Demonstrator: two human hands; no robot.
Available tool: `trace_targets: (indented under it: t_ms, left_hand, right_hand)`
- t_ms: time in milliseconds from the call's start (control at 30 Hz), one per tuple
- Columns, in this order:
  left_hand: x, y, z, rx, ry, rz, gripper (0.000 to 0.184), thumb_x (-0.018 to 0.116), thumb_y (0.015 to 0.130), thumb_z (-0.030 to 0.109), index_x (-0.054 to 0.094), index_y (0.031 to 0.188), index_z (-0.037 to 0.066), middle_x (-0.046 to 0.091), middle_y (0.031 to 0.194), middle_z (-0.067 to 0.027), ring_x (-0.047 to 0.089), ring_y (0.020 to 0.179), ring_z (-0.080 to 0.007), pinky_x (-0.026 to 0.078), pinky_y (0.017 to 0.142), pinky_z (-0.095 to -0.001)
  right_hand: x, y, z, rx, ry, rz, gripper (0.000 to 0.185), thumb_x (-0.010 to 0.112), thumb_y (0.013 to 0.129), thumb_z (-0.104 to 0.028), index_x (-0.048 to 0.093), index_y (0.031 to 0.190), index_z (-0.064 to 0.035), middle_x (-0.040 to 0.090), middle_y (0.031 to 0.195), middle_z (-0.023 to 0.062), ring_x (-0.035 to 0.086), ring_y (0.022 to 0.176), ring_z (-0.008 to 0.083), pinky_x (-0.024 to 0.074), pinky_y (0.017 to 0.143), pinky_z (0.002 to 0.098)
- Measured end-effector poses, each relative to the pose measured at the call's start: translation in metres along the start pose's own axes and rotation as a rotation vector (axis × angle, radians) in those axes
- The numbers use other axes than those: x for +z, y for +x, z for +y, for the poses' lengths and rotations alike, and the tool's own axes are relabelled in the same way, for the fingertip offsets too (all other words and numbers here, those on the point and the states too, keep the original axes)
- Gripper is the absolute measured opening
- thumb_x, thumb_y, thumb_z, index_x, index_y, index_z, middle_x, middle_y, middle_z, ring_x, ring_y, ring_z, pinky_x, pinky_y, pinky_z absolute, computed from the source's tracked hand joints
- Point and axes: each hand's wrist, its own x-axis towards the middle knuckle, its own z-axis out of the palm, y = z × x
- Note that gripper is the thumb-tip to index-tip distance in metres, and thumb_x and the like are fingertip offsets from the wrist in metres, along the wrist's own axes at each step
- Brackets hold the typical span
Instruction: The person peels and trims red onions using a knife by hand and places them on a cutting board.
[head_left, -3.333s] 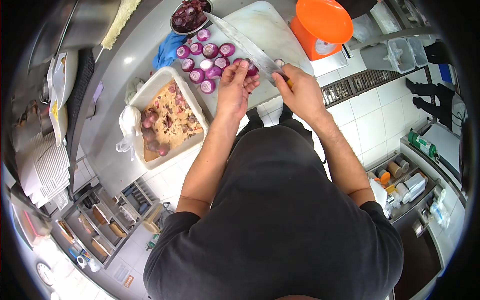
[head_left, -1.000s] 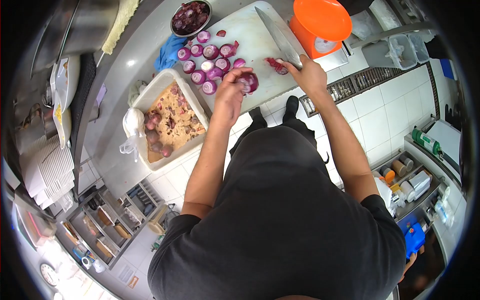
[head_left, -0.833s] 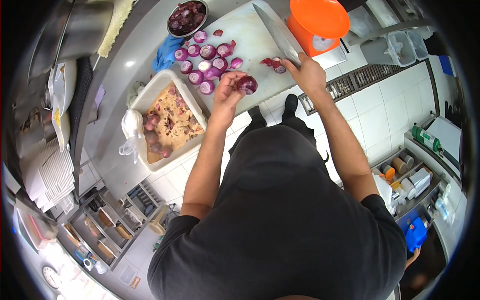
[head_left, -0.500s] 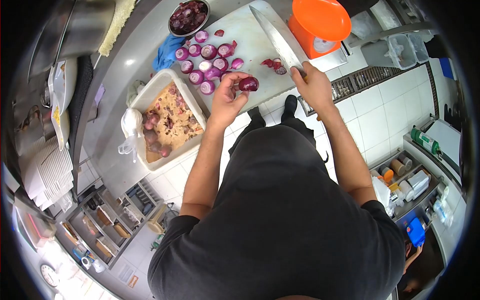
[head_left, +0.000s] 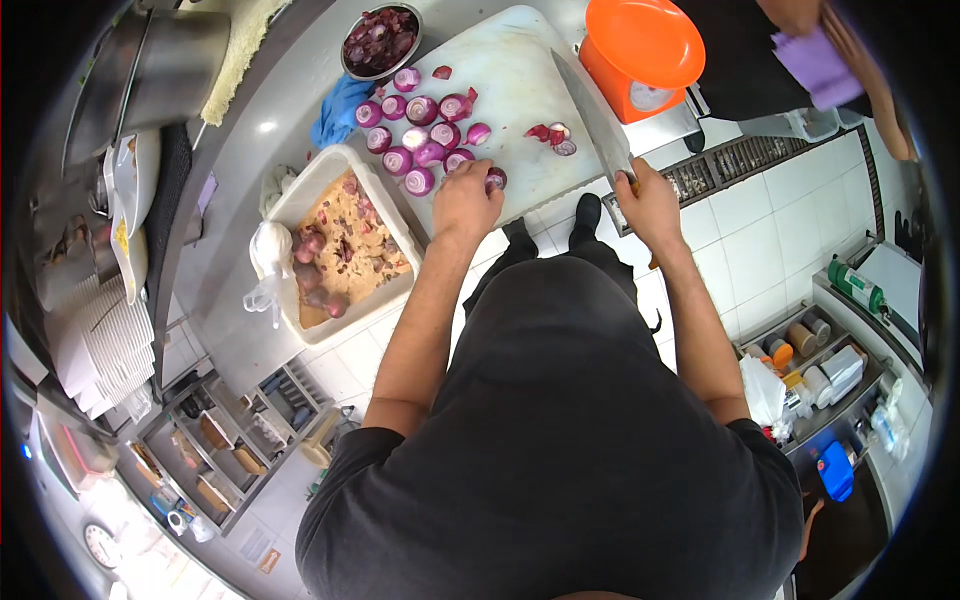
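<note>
My left hand (head_left: pixel 466 203) is closed around a red onion (head_left: pixel 496 179) at the near edge of the white cutting board (head_left: pixel 510 80); the fingers cover part of the onion. In my right hand (head_left: pixel 649 207) is the handle of a large kitchen knife (head_left: pixel 592 112), its long blade pointing away along the board's right side. Several peeled red onions (head_left: pixel 422 110) with cut ends sit grouped on the left half of the board. Between them and the blade lie small onion trimmings (head_left: pixel 552 134).
Left of the board stands a white tub (head_left: pixel 403 238) holding unpeeled onions and skins. A metal bowl (head_left: pixel 418 62) of dark onion skins and a blue cloth (head_left: pixel 343 108) are beyond it. An orange scale (head_left: pixel 632 95) is at right. Another person holds a purple cloth (head_left: pixel 818 68) at upper right.
My left hand has turned over and brought the onion down to the board. The knife has shifted slightly right. Another person with a purple cloth has come into view at upper right.
</note>
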Motion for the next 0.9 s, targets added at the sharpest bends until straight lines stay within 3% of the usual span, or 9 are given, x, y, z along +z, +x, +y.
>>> trace_targets:
  t_ms: [133,300,400,500,667,767,800,900]
  left_hand:
    - [-0.015,0.002,0.009,0.004,0.030,0.067,0.042,0.075,0.086,0.016,0.071,0.128,0.007,0.070,0.124,-0.0157,0.070,0.112,-0.0385,0.057,0.098,-0.0479]
    - [-0.035,0.045,0.007,0.008,0.098,0.229,0.042,0.078,0.087,0.019,0.072,0.127,0.008,0.068,0.126,-0.0160,0.068,0.112,-0.0394,0.056,0.099,-0.0495]
    - [-0.021,0.089,-0.014,0.152,0.201,0.382,0.040,0.081,0.087,0.023,0.075,0.125,0.011,0.068,0.125,-0.0162,0.068,0.113,-0.0387,0.055,0.100,-0.0500]
    - [-0.015,0.121,-0.033,0.136,0.260,0.208,0.034,0.082,0.087,0.024,0.079,0.119,0.013,0.069,0.125,-0.0142,0.068,0.114,-0.0367,0.054,0.102,-0.0488]
    - [-0.004,0.151,-0.044,0.142,0.063,0.308,0.022,0.082,0.086,0.025,0.083,0.105,0.013,0.072,0.122,-0.0120,0.070,0.110,-0.0357,0.056,0.098,-0.0471]
    - [-0.013,0.171,-0.042,0.097,0.017,0.356,0.019,0.080,0.087,0.025,0.083,0.101,0.013,0.074,0.122,-0.0125,0.071,0.109,-0.0354,0.057,0.096,-0.0469]
    - [-0.016,0.176,-0.043,0.079,0.017,0.365,0.019,0.079,0.088,0.025,0.083,0.101,0.012,0.074,0.122,-0.0130,0.071,0.109,-0.0354,0.058,0.096,-0.0470]
    - [-0.010,0.197,-0.054,0.115,0.131,0.406,0.019,0.076,0.089,0.025,0.083,0.103,0.013,0.074,0.121,-0.0139,0.072,0.112,-0.0357,0.058,0.098,-0.0473]
  right_hand:
    - [0.004,-0.004,0.002,-0.011,0.016,-0.003,0.029,0.065,0.102,-0.028,0.066,0.107,0.0011,0.074,0.091,0.0244,0.074,0.087,0.0447,0.0562,0.076,0.0536]
    - [0.011,-0.004,0.007,-0.049,0.044,0.041,0.031,0.065,0.103,-0.028,0.062,0.098,0.0023,0.070,0.088,0.0271,0.070,0.081,0.0466,0.0534,0.073,0.0536]
    - [0.011,-0.004,0.009,-0.059,0.046,0.045,0.031,0.065,0.103,-0.028,0.062,0.098,0.0024,0.070,0.087,0.0271,0.070,0.080,0.0469,0.0534,0.073,0.0536]
    - [0.000,-0.009,0.003,0.002,0.061,-0.006,0.028,0.064,0.103,-0.026,0.062,0.099,0.0014,0.071,0.089,0.0251,0.070,0.084,0.0458,0.0530,0.076,0.0547]
    - [-0.002,-0.019,0.011,0.132,0.103,-0.061,0.031,0.065,0.103,-0.027,0.061,0.096,0.0025,0.069,0.086,0.0262,0.068,0.080,0.0470,0.0510,0.073,0.0543]
    - [0.005,-0.026,0.018,0.042,0.152,-0.012,0.032,0.066,0.103,-0.028,0.060,0.095,0.0027,0.068,0.084,0.0263,0.068,0.080,0.0469,0.0509,0.072,0.0532]
    - [0.009,-0.030,0.022,0.009,0.152,0.029,0.029,0.065,0.104,-0.025,0.058,0.094,0.0014,0.063,0.074,0.0217,0.063,0.064,0.0366,0.0477,0.063,0.0461]
    - [0.014,-0.036,0.030,0.056,0.162,-0.003,0.029,0.065,0.105,-0.026,0.058,0.095,0.0012,0.063,0.072,0.0198,0.061,0.061,0.0320,0.0473,0.061,0.0444]
